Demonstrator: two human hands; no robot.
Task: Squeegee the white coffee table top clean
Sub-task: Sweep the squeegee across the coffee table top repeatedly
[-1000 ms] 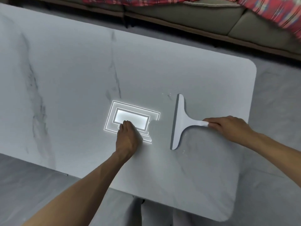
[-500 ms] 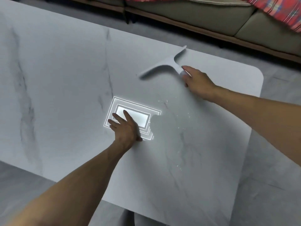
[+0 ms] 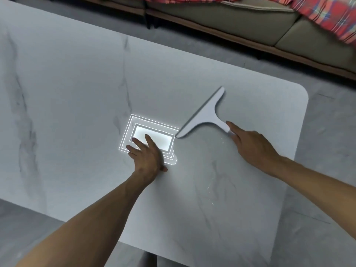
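Observation:
The white marble-veined coffee table top point(image 3: 77, 93) fills most of the view. A white T-shaped squeegee point(image 3: 204, 114) lies blade-down on its right half, the blade running diagonally from upper right to lower left. My right hand point(image 3: 252, 145) grips the squeegee's handle end. My left hand point(image 3: 148, 155) rests flat on the table with fingers spread, over a bright rectangular reflection of a ceiling light point(image 3: 154, 139). Small water droplets point(image 3: 210, 197) dot the surface below the squeegee.
A beige sofa point(image 3: 250, 22) with a red plaid blanket point(image 3: 331, 14) stands beyond the table's far edge. Grey floor point(image 3: 327, 170) surrounds the rounded right corner of the table and the near edge.
My right hand swung the squeegee from near the front right up to the far edge, then dragged it back toward me to the middle right. My left hand spread its fingers and stayed put.

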